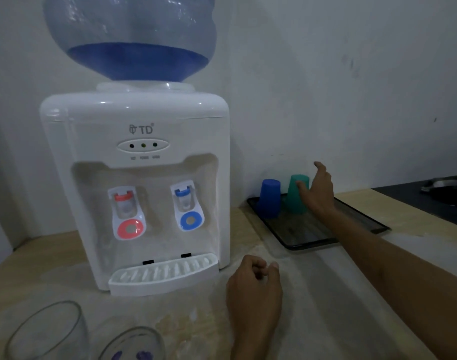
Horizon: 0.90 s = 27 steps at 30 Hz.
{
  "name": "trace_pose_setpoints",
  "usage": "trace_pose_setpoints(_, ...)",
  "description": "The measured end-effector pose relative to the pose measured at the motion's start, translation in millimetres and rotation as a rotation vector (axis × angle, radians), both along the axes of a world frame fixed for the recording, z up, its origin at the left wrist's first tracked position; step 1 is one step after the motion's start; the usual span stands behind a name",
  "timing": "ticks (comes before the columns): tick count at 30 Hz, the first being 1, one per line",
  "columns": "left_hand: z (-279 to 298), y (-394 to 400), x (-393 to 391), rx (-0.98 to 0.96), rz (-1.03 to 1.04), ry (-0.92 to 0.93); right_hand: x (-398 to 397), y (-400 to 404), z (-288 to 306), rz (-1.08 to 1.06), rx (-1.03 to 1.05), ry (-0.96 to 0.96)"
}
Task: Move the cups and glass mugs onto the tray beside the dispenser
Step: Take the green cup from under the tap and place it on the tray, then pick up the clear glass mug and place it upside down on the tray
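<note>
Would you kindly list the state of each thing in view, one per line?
blue cup: upside down on the tray
green cup: upside down on the tray, right hand touching it
tray: flat on the counter, right of the dispenser
glass mugs: on the counter, not yet moved
right hand: fingers spread, at the green cup
left hand: loosely curled, empty
water bottle: partly full

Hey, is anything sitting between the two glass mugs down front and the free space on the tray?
The left hand rests on the counter on that line. The glass mugs are otherwise unobstructed, and the tray is bare in front of the blue cup and green cup.
</note>
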<state>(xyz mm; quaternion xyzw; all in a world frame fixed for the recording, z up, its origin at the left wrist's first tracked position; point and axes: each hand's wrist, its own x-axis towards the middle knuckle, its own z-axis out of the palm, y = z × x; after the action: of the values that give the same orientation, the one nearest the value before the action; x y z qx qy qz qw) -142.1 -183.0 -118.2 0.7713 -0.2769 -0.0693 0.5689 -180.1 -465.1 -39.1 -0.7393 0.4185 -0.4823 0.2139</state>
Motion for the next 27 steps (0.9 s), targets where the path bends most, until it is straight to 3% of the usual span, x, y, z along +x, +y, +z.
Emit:
trace_pose_setpoints(13,2,12,-1,-0.099,-0.113,0.033,-37,159,-61,0.267,-0.241,-0.009)
trace_pose_setpoints(17,5,14,-2,-0.151,-0.121,0.04,-40,177,-68,0.352,-0.273,0.113)
trace_pose_setpoints(27,3,13,-1,-0.177,-0.112,0.004,-45,172,-61,0.4,-0.318,0.094)
